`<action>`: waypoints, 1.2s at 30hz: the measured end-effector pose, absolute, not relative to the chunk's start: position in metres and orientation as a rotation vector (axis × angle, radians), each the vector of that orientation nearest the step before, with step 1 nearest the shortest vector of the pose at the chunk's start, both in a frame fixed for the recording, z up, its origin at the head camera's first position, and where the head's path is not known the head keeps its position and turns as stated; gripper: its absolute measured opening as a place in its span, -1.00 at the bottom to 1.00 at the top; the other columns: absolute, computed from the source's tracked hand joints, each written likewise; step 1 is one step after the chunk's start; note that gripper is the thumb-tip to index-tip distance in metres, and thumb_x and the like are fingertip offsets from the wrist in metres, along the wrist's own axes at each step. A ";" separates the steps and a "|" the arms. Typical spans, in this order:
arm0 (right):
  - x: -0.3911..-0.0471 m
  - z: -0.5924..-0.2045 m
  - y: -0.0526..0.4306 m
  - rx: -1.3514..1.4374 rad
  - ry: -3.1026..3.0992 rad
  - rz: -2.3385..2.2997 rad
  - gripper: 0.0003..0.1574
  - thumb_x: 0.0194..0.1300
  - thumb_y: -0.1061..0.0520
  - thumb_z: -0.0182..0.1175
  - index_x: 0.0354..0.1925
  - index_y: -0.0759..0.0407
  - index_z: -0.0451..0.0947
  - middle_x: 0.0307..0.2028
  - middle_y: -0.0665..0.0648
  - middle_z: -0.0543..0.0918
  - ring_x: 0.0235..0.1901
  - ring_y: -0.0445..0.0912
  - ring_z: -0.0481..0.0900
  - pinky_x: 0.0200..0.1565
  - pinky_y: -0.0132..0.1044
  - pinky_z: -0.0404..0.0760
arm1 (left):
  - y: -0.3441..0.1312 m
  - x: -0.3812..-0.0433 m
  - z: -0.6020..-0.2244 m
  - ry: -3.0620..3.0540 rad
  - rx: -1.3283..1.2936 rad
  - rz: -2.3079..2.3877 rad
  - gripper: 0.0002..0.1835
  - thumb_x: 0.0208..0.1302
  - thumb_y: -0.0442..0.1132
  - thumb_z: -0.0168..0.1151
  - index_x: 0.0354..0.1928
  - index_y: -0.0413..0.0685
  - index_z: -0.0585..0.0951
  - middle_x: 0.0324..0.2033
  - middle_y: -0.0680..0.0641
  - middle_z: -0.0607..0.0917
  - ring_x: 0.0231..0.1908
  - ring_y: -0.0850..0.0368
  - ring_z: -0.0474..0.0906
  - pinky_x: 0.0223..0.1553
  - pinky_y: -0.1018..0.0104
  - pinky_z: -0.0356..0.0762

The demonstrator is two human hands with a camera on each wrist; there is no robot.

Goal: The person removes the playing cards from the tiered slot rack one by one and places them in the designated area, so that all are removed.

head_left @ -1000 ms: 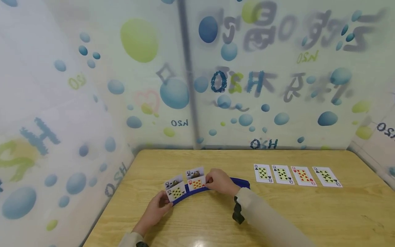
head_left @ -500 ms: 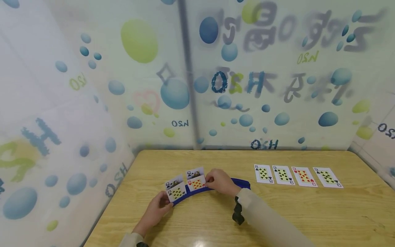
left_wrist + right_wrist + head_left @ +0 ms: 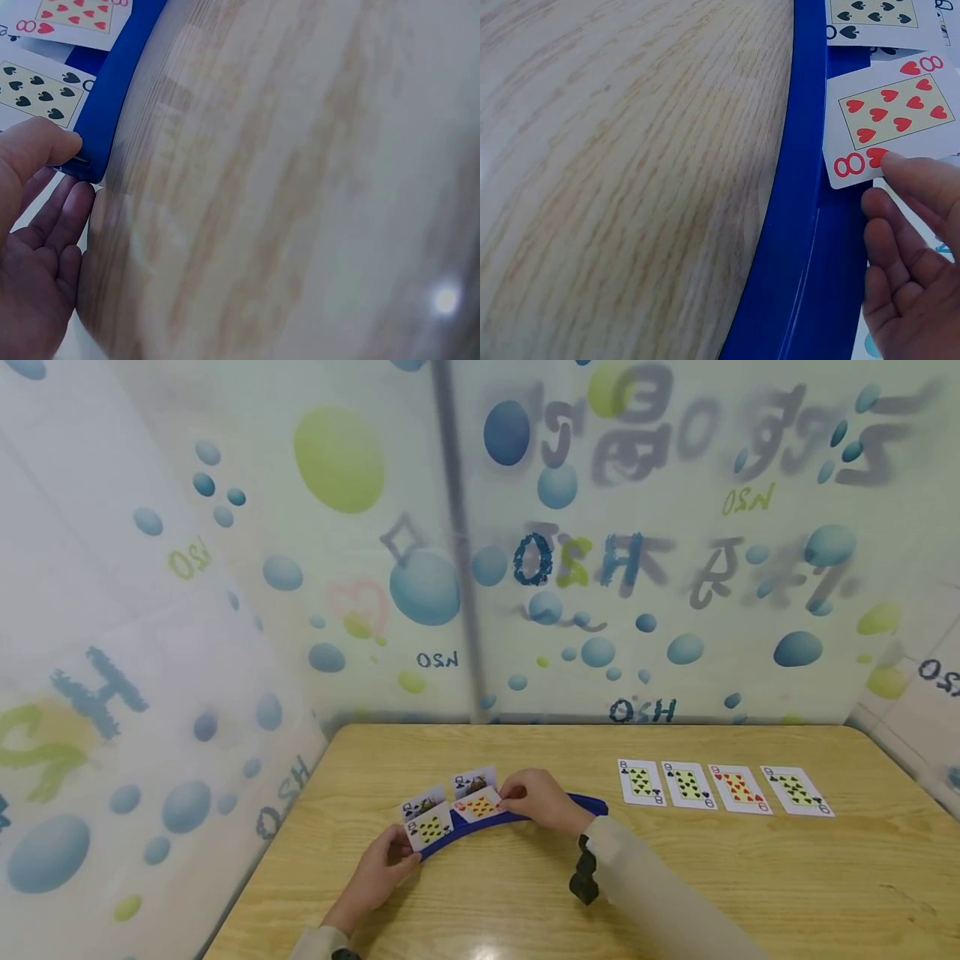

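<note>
A curved blue card holder (image 3: 491,821) stands on the table, with playing cards in it. My left hand (image 3: 381,862) grips its left end, thumb on top beside the spade card (image 3: 36,88) and fingers under the edge. My right hand (image 3: 542,799) pinches the eight of hearts (image 3: 894,118) by a corner between thumb and forefinger. That card leans over the holder's slot, tilted against the holder's curve. Behind the two front cards stand two queens, one on the left (image 3: 424,802) and another to the right (image 3: 475,781), each partly covered.
Several number cards lie face up in a row at the right, from a black eight (image 3: 640,782) to a black card at the row's end (image 3: 797,791). Beyond the wooden table (image 3: 675,893) hangs a printed curtain (image 3: 675,527).
My right hand has shifted slightly right, and the eight of hearts has turned, its right side now raised off the holder's line. The left hand keeps its place.
</note>
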State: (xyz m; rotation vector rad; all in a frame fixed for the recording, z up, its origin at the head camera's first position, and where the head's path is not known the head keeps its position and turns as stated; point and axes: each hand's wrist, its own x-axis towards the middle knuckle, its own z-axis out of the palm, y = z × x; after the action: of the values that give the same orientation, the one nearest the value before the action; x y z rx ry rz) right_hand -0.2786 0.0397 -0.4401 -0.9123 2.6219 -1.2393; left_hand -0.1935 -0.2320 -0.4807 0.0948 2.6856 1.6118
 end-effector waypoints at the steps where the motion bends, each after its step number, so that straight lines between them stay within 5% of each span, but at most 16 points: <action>1: -0.278 -0.440 0.040 -0.907 2.620 -1.241 -0.94 0.16 0.20 0.25 -0.37 0.17 0.63 -0.41 -0.05 0.60 -0.39 -0.20 0.48 -0.33 -0.34 0.48 | -0.232 -0.193 -0.481 2.683 0.094 1.615 -0.69 0.13 -0.41 0.24 -0.08 -0.30 0.45 -0.22 -0.09 0.56 -0.19 0.09 0.48 -0.15 0.28 0.48; 36: -0.269 -0.429 0.084 -0.844 2.744 -1.336 -0.96 0.22 0.16 0.19 -0.33 0.09 0.59 -0.38 -0.08 0.58 -0.33 -0.20 0.51 -0.17 -0.20 0.50 | -0.231 -0.193 -0.480 2.719 0.061 1.585 -0.69 0.10 -0.41 0.26 -0.10 -0.28 0.46 -0.24 -0.07 0.56 -0.20 0.10 0.48 -0.14 0.24 0.47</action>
State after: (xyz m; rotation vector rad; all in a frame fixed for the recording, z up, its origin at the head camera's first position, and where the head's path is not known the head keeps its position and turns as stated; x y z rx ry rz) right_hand -0.2686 0.0842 -0.4288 -0.8444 2.7437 -1.3358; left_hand -0.1926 -0.2308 -0.4796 0.0611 2.7188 1.5845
